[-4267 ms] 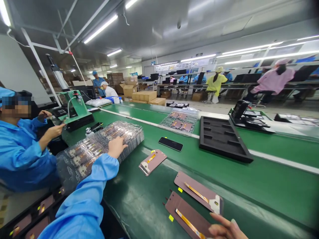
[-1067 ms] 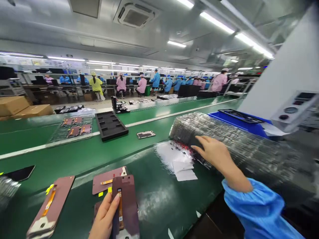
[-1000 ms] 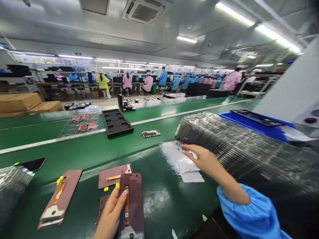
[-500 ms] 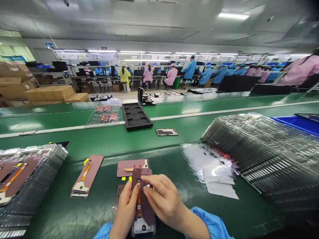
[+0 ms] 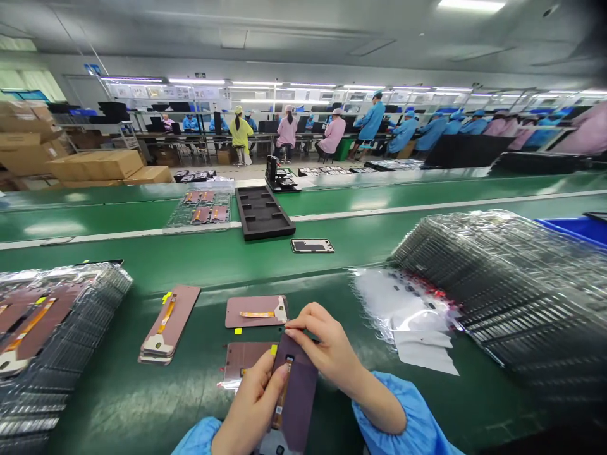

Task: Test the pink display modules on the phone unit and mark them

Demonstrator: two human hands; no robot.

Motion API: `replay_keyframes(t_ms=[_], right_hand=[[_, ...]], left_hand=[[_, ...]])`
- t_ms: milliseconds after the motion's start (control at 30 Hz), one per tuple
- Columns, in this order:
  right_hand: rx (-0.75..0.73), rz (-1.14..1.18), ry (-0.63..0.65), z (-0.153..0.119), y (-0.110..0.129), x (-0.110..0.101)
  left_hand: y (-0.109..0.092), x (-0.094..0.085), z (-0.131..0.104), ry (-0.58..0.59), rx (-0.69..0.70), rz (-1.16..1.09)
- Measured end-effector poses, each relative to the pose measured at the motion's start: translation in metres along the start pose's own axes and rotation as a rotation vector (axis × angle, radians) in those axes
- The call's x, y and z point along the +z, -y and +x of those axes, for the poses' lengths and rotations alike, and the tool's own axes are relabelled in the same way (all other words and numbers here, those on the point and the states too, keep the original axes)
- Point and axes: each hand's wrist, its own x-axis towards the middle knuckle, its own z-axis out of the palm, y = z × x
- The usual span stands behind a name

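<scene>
A mauve phone screen panel (image 5: 302,395) with an orange flex cable (image 5: 281,404) is held tilted between my hands, its lower end cut off by the frame. My left hand (image 5: 256,398) grips its left edge, thumb over the cable's upper end. At the top edge, the fingertips of my right hand (image 5: 322,341) are pinched on the panel's corner. Just beyond lies another screen panel (image 5: 256,303) with its cable across it. A further panel (image 5: 237,360) is partly hidden behind my left hand. To the left rests a small stack of screen panels (image 5: 177,316).
Stacks of clear plastic trays stand at left (image 5: 90,328) and right (image 5: 512,284). Clear film sheets (image 5: 403,309) lie right of my hands. Farther back are a phone frame (image 5: 312,246), a black tray (image 5: 265,221) and a panel-filled clear tray (image 5: 177,218). Co-workers sit across the room.
My right hand has moved from beside the flex cable up to the panel's top corner. The held panel has shifted right and tilted, and the view has shifted slightly.
</scene>
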Motion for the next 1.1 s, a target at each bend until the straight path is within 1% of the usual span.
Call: replay_keyframes(t_ms=[67,100,167,233,300,400,433,500,600,700,767,867,900,933,1000,1067,1100], right_hand=[[-0.234,-0.237,-0.085,-0.005,0.009,0.001],[-0.343,-0.334,-0.103,-0.008,0.014,0.002],[-0.500,-0.437,-0.077,-0.015,0.026,0.004],[-0.585,-0.435,-0.034,-0.020,0.036,0.005],[-0.595,-0.398,-0.026,-0.022,0.042,0.003],[-0.550,-0.320,-0.048,-0.019,0.044,-0.002],[-0.537,-0.288,-0.042,-0.018,0.043,-0.002],[-0.531,-0.220,0.010,-0.017,0.041,-0.001],[-0.595,-0.181,0.104,-0.020,0.038,0.007],[-0.684,-0.216,0.142,-0.024,0.034,0.010],[-0.673,-0.183,0.192,-0.026,0.036,0.003],[-0.578,0.018,0.270,-0.026,0.048,-0.022],[-0.541,0.097,0.272,-0.025,0.055,-0.032],[-0.494,0.162,0.240,-0.024,0.061,-0.043],[-0.371,0.233,0.095,-0.021,0.070,-0.064],[-0.224,0.206,-0.141,-0.016,0.069,-0.085],[-0.141,0.150,-0.262,-0.013,0.061,-0.097]], left_hand=[[0.002,0.000,0.001,-0.026,0.003,0.031],[0.003,0.000,0.002,-0.049,0.000,0.038],[0.004,0.000,0.003,-0.094,0.006,0.021],[0.003,0.000,0.005,-0.115,0.025,-0.042],[0.000,-0.001,0.005,-0.096,0.005,-0.151],[-0.004,-0.004,0.004,-0.066,-0.092,-0.381],[-0.005,-0.005,0.003,-0.067,-0.122,-0.449],[-0.008,-0.008,0.002,-0.074,-0.167,-0.528],[-0.012,-0.011,0.003,-0.038,-0.257,-0.497],[-0.015,-0.015,0.010,0.010,-0.357,-0.434],[-0.015,-0.018,0.016,0.003,-0.370,-0.425],[-0.016,-0.024,0.024,-0.076,-0.391,-0.429],[-0.016,-0.027,0.026,-0.114,-0.409,-0.422],[-0.016,-0.030,0.027,-0.163,-0.422,-0.412],[-0.016,-0.035,0.029,-0.256,-0.433,-0.396],[-0.014,-0.040,0.030,-0.318,-0.409,-0.387],[-0.012,-0.042,0.030,-0.339,-0.394,-0.385]])
